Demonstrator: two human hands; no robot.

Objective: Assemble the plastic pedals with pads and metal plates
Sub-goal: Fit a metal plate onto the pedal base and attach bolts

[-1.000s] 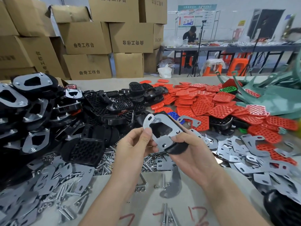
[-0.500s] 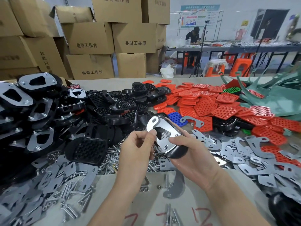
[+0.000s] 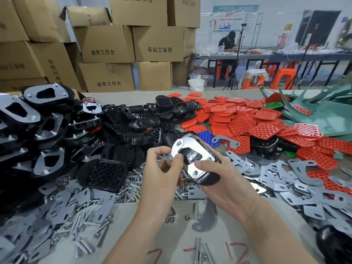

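Glossy black plastic pedal [image 3: 206,179], mirror-shiny metal plate [image 3: 192,152], matt red perforated pads [image 3: 242,123], brown cardboard boxes [image 3: 104,42]

Above the bench's [image 3: 163,233] near edge, the right hand [image 3: 228,189] grips a black pedal [image 3: 208,179] with a shiny metal plate [image 3: 192,148] on its upturned face. The left hand [image 3: 162,174] appears to pinch the plate's left edge. Red pads [image 3: 242,123] lie heaped toward the far right corner.

The nearest pedal [image 3: 207,179] is glossy black, and its metal plate [image 3: 192,151] is mirror-bright silver. The red pads [image 3: 242,122] carry a grid of holes, as do one blue pad [image 3: 206,137] and one green pad [image 3: 272,105]. Loose plates [image 3: 297,180] are dull grey and the bolts [image 3: 131,187] silver. The beige table [image 3: 171,237] bears red scrawls. The brown boxes [image 3: 106,44] show black characters.
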